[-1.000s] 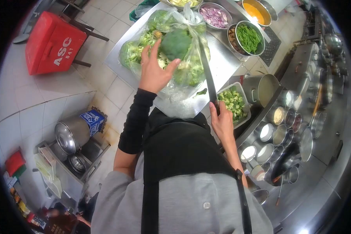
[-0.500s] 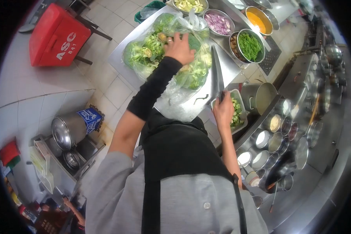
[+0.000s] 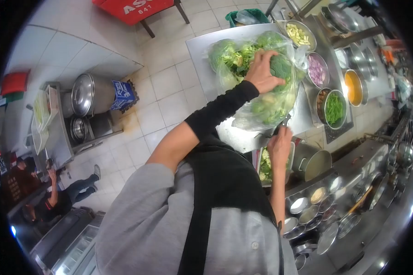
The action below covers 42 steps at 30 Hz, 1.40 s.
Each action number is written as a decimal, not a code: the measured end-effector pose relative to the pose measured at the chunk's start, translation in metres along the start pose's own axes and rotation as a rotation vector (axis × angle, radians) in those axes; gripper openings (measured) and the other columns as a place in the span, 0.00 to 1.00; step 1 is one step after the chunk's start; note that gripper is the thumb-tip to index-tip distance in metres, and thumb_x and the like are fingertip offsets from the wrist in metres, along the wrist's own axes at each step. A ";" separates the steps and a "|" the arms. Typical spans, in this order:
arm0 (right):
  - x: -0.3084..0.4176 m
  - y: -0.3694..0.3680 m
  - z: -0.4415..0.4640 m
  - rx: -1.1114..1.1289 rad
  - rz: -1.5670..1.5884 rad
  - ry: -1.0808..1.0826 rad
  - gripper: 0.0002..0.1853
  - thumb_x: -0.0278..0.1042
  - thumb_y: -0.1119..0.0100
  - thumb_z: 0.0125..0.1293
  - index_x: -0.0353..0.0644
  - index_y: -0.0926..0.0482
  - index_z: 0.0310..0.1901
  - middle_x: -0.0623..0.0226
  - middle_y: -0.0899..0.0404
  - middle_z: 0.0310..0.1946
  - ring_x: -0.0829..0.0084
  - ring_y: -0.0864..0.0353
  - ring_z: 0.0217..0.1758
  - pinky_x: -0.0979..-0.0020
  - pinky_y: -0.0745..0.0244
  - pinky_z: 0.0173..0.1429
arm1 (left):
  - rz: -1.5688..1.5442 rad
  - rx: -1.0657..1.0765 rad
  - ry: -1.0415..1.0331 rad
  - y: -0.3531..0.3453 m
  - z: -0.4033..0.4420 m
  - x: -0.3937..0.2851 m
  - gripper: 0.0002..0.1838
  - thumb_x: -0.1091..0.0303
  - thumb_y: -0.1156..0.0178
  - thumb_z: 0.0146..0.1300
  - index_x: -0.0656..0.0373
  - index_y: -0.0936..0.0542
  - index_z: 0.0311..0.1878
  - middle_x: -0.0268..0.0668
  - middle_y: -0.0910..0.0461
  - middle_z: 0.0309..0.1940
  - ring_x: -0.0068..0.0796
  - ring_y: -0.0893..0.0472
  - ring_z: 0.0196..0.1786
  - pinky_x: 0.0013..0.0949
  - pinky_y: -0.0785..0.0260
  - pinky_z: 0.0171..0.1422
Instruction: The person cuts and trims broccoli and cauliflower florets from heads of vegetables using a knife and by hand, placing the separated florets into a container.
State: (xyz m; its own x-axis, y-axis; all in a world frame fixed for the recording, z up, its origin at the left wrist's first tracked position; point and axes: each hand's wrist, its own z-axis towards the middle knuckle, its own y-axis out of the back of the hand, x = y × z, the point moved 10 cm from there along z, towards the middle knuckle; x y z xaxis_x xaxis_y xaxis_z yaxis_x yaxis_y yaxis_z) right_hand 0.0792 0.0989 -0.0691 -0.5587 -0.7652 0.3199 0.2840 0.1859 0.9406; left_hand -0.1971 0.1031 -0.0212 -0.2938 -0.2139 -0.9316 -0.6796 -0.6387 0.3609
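Observation:
My left hand [image 3: 264, 74], its forearm in a black sleeve, has fingers and thumb curled round a broccoli head [image 3: 281, 67]. That head sits at the mouth of a clear plastic bag [image 3: 243, 120] full of broccoli [image 3: 224, 51], on a steel table [image 3: 198, 51]. Lower right, my right hand [image 3: 280, 145] is closed on the handle of a knife [image 3: 285, 121]. The knife points away from me, beside the bag, and part of its blade is hard to make out. Under my right wrist, a white basket [image 3: 291, 158] holds cut broccoli pieces [image 3: 266, 166].
Bowls of chopped onion [image 3: 316, 69], green beans [image 3: 336, 109] and pale cut vegetables [image 3: 297, 34] line the table's right. Beyond is a pot of orange liquid [image 3: 353, 87]. A large pot [image 3: 317, 166] stands by the basket. Another person [image 3: 55, 197] is at lower left.
My view has swung left, shifting the table rightward in the picture. My left hand has gone from lying over the bagged broccoli to gripping one head. The knife stays in my right hand.

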 end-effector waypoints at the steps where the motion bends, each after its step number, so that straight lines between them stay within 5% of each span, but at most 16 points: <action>1: 0.010 -0.009 -0.014 0.077 0.062 0.042 0.30 0.18 0.39 0.62 0.31 0.24 0.68 0.43 0.25 0.58 0.40 0.25 0.61 0.47 0.24 0.67 | -0.054 -0.050 -0.044 0.014 0.000 0.008 0.47 0.55 0.19 0.56 0.47 0.30 0.78 0.51 0.34 0.75 0.62 0.28 0.76 0.60 0.29 0.79; 3: 0.037 -0.018 -0.032 0.190 0.083 0.110 0.29 0.14 0.42 0.60 0.31 0.24 0.67 0.42 0.26 0.59 0.39 0.25 0.61 0.47 0.26 0.69 | -0.358 -0.073 0.016 0.040 -0.008 0.024 0.42 0.55 0.24 0.62 0.51 0.29 0.78 0.50 0.28 0.72 0.57 0.25 0.76 0.61 0.28 0.77; 5: 0.032 -0.040 -0.043 0.203 0.048 0.102 0.32 0.13 0.39 0.58 0.32 0.25 0.68 0.45 0.26 0.61 0.41 0.24 0.62 0.48 0.23 0.68 | -1.038 -0.013 0.366 0.061 -0.035 0.017 0.36 0.57 0.33 0.70 0.56 0.29 0.78 0.46 0.21 0.67 0.50 0.22 0.74 0.61 0.27 0.76; 9: 0.031 -0.034 -0.031 0.096 0.217 0.126 0.29 0.09 0.38 0.59 0.32 0.22 0.64 0.46 0.23 0.59 0.42 0.21 0.60 0.50 0.20 0.64 | -1.364 -0.005 0.353 0.110 -0.069 0.015 0.31 0.57 0.44 0.75 0.60 0.26 0.77 0.42 0.18 0.68 0.42 0.20 0.72 0.60 0.27 0.76; 14: 0.106 0.107 0.057 -0.435 0.381 0.360 0.25 0.08 0.39 0.63 0.33 0.19 0.62 0.45 0.20 0.58 0.43 0.17 0.60 0.53 0.18 0.63 | -1.291 -0.195 0.373 0.150 -0.109 0.015 0.35 0.54 0.50 0.74 0.68 0.27 0.76 0.48 0.20 0.73 0.48 0.22 0.75 0.53 0.33 0.82; 16: 0.124 0.114 0.111 -0.277 0.361 0.360 0.24 0.09 0.41 0.64 0.33 0.19 0.62 0.44 0.20 0.59 0.42 0.17 0.63 0.53 0.19 0.65 | -1.267 -0.243 0.411 0.147 -0.119 0.015 0.36 0.55 0.50 0.72 0.69 0.28 0.77 0.49 0.22 0.74 0.48 0.23 0.76 0.53 0.34 0.83; 20: 0.082 0.130 0.107 -0.339 0.545 0.186 0.18 0.11 0.42 0.67 0.35 0.20 0.57 0.46 0.21 0.58 0.44 0.16 0.59 0.52 0.19 0.60 | -1.196 -0.226 0.415 0.133 -0.125 0.008 0.39 0.58 0.49 0.68 0.63 0.32 0.82 0.45 0.23 0.75 0.45 0.24 0.76 0.52 0.34 0.82; 25: -0.006 0.029 0.028 -0.084 0.267 -0.129 0.10 0.19 0.39 0.71 0.31 0.24 0.52 0.42 0.25 0.52 0.40 0.22 0.54 0.45 0.24 0.59 | -1.029 -0.175 0.494 0.095 -0.105 0.014 0.38 0.61 0.47 0.72 0.60 0.34 0.85 0.42 0.25 0.77 0.43 0.23 0.76 0.54 0.32 0.81; 29: -0.036 -0.009 0.005 -0.067 0.092 -0.262 0.14 0.24 0.38 0.73 0.27 0.27 0.54 0.36 0.27 0.52 0.36 0.26 0.56 0.42 0.28 0.63 | -0.894 -0.061 0.461 0.057 -0.070 0.028 0.39 0.61 0.46 0.73 0.60 0.35 0.86 0.43 0.30 0.79 0.42 0.25 0.77 0.56 0.30 0.79; 34: -0.054 -0.018 0.035 -0.096 0.175 -0.326 0.18 0.24 0.41 0.70 0.27 0.32 0.57 0.30 0.24 0.51 0.30 0.22 0.56 0.39 0.27 0.64 | -0.140 0.021 0.236 0.050 -0.046 0.045 0.29 0.62 0.40 0.74 0.54 0.23 0.77 0.54 0.27 0.75 0.55 0.27 0.77 0.55 0.42 0.85; 38: -0.089 -0.009 0.021 0.003 0.320 -0.672 0.25 0.30 0.38 0.64 0.29 0.34 0.59 0.30 0.14 0.42 0.31 0.14 0.47 0.41 0.22 0.57 | 0.254 -0.054 -0.160 0.058 -0.054 -0.016 0.25 0.65 0.39 0.75 0.48 0.20 0.74 0.50 0.27 0.73 0.55 0.27 0.75 0.54 0.40 0.83; 41: -0.064 0.031 -0.013 0.069 0.502 -0.830 0.25 0.32 0.37 0.68 0.34 0.33 0.62 0.31 0.14 0.39 0.32 0.13 0.44 0.43 0.22 0.54 | 0.339 0.034 -0.280 0.056 -0.057 -0.030 0.23 0.66 0.38 0.76 0.46 0.18 0.72 0.48 0.26 0.71 0.55 0.27 0.73 0.52 0.36 0.80; 42: -0.054 0.041 -0.026 -0.062 0.523 -0.731 0.18 0.36 0.38 0.77 0.37 0.28 0.60 0.34 0.13 0.39 0.34 0.12 0.43 0.45 0.21 0.51 | 0.323 0.054 -0.285 0.056 -0.056 -0.028 0.22 0.65 0.36 0.75 0.46 0.18 0.71 0.48 0.27 0.71 0.54 0.26 0.73 0.52 0.36 0.80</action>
State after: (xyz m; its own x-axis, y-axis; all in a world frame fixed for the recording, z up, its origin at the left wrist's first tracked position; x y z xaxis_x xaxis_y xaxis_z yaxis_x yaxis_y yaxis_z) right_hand 0.1413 0.1314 -0.0505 -0.6967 -0.0058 0.7173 0.6703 0.3509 0.6539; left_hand -0.1894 0.0321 0.0222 -0.6661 -0.1790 -0.7240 -0.5539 -0.5315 0.6409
